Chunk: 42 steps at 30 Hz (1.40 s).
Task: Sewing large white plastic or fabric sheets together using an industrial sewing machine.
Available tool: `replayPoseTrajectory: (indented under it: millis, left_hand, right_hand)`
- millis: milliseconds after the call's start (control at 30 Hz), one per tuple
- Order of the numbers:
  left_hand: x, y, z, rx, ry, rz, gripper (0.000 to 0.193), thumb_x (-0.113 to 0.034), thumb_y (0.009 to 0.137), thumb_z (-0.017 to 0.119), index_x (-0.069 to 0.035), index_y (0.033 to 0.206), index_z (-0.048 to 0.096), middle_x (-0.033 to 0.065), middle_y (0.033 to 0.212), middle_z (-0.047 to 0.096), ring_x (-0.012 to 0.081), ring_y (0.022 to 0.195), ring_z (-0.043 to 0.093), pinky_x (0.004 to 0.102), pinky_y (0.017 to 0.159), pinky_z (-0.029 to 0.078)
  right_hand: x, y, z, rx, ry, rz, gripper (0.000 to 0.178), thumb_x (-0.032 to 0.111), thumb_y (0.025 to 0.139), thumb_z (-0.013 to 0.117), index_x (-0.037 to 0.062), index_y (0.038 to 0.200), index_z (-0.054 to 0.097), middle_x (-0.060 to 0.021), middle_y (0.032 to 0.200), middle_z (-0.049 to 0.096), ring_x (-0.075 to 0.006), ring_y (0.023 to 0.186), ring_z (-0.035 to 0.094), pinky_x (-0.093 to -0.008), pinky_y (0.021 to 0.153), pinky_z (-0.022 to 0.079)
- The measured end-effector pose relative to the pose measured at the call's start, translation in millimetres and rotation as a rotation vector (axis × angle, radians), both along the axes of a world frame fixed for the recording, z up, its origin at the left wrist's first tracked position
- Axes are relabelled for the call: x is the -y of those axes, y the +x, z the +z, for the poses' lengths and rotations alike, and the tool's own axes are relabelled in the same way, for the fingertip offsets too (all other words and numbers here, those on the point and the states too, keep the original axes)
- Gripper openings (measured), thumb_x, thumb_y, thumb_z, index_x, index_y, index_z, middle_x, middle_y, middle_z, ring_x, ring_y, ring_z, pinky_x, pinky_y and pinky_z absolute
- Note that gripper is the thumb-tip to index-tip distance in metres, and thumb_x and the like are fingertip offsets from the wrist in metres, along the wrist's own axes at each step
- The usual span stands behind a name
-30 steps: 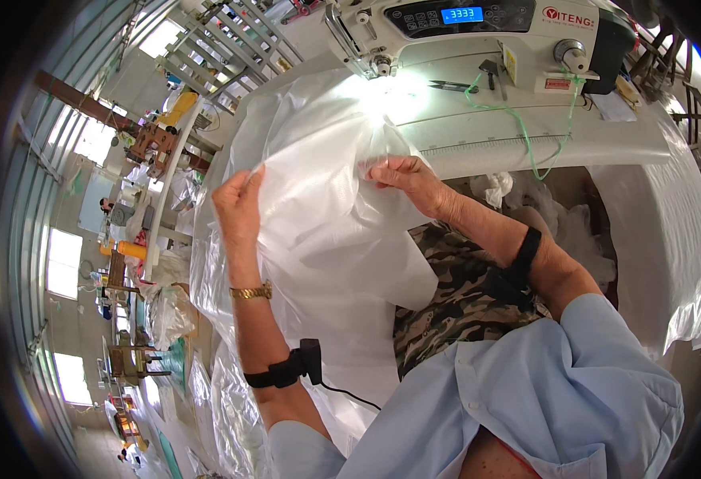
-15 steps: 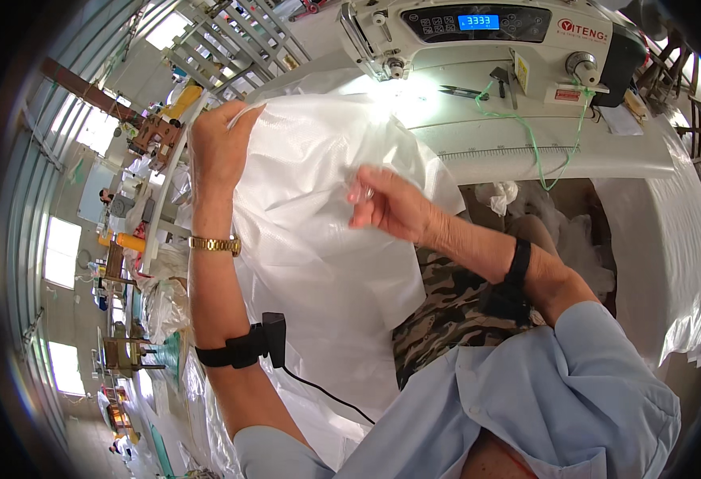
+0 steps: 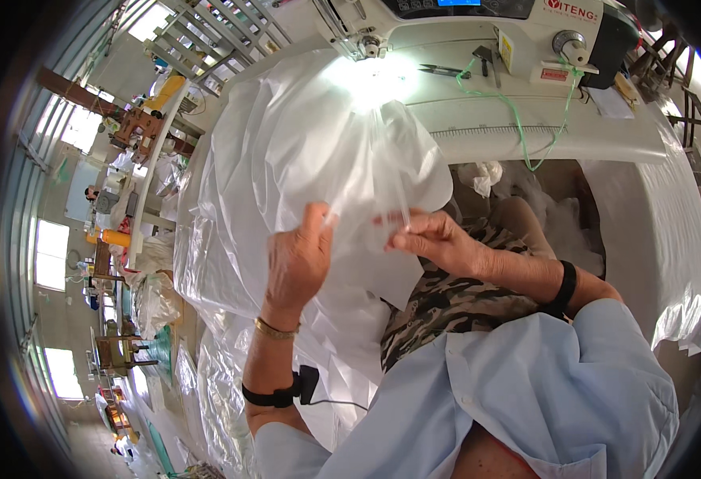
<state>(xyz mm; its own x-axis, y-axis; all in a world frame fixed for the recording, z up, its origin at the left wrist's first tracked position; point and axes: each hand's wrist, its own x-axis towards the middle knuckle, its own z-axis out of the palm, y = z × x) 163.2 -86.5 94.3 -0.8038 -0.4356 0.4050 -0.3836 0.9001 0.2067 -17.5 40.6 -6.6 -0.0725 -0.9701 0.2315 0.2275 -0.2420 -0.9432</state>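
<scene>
A thin white plastic sheet [image 3: 246,168] spreads over the sewing table and down across my lap, gathered in folds that run up toward the lit needle area of a white sewing machine [image 3: 462,38]. My left hand [image 3: 298,259], a little blurred, is closed on the sheet near its middle. Just to the right, my right hand [image 3: 442,243] pinches a fold of the sheet between thumb and fingers. The folds between both hands stretch taut toward the needle. The needle itself is lost in the lamp's glare.
Green thread [image 3: 518,128] trails over the table's front edge, near a printed ruler strip [image 3: 494,130]. A dark pen-like tool [image 3: 442,70] lies beside the machine. Crumpled white plastic [image 3: 480,177] is below the table edge. Metal racks [image 3: 206,40] stand at the far left.
My left hand has come down and right from the sheet's upper left edge. My right hand has moved right and down, onto the sheet. The sheet is now bunched toward the needle; the view has shifted.
</scene>
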Motion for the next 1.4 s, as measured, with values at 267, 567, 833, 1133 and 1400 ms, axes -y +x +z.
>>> replayPoseTrajectory:
  millis: [267, 567, 833, 1133, 1400]
  left_hand:
    - [5.7, -8.2, 33.5, -0.064, -0.174, 0.110, 0.014, -0.009, 0.092, 0.058, -0.001, 0.081, 0.054, 0.0123, 0.071, 0.055, 0.0296, 0.059, 0.055, 0.0378, 0.053, 0.043]
    - [-13.0, -2.5, 18.0, -0.218, 0.266, 0.038, 0.004, -0.001, 0.087, 0.059, 0.003, 0.089, 0.060, 0.0120, 0.076, 0.058, 0.0242, 0.062, 0.054, 0.0335, 0.060, 0.044]
    - [-37.1, -4.9, -52.9, -0.278, 0.914, 0.000, 0.008, -0.007, 0.094, 0.056, 0.001, 0.094, 0.057, 0.0024, 0.062, 0.049, 0.0067, 0.057, 0.047, 0.0243, 0.053, 0.043]
    - [-39.2, -9.8, -81.0, -0.308, 0.755, -0.044, 0.005, 0.000, 0.088, 0.060, 0.000, 0.093, 0.062, 0.0025, 0.069, 0.059, 0.0080, 0.063, 0.054, 0.0249, 0.060, 0.047]
    - [-44.9, -15.1, -81.4, -0.335, 1.097, 0.036, 0.008, 0.002, 0.091, 0.055, 0.002, 0.094, 0.062, -0.0026, 0.072, 0.058, 0.0034, 0.069, 0.051, 0.0211, 0.063, 0.044]
  right_hand:
    - [10.9, 21.8, -4.0, -0.175, -0.140, 0.140, 0.011, 0.009, 0.091, 0.065, 0.0049, 0.100, 0.070, -0.0060, 0.108, 0.067, -0.0196, 0.110, 0.058, -0.0336, 0.098, 0.044]
    - [-10.5, 15.9, 49.3, -0.321, -0.335, -0.081, 0.011, 0.012, 0.094, 0.058, 0.0021, 0.090, 0.058, -0.0070, 0.072, 0.065, -0.0213, 0.071, 0.066, -0.0326, 0.067, 0.052]
    - [-21.7, 17.9, 27.7, -0.281, 0.219, -0.049, 0.012, 0.013, 0.097, 0.052, 0.0018, 0.096, 0.047, -0.0116, 0.065, 0.062, -0.0256, 0.063, 0.066, -0.0350, 0.059, 0.052]
    - [-15.1, 22.9, 14.9, -0.894, -0.317, -0.243, 0.016, 0.009, 0.084, 0.066, 0.0047, 0.082, 0.051, -0.0105, 0.081, 0.055, -0.0311, 0.078, 0.059, -0.0419, 0.067, 0.048]
    - [-14.3, 18.9, 16.4, -1.091, -0.366, -0.144, 0.017, 0.011, 0.079, 0.068, 0.0047, 0.082, 0.052, -0.0086, 0.083, 0.054, -0.0263, 0.080, 0.057, -0.0385, 0.071, 0.047]
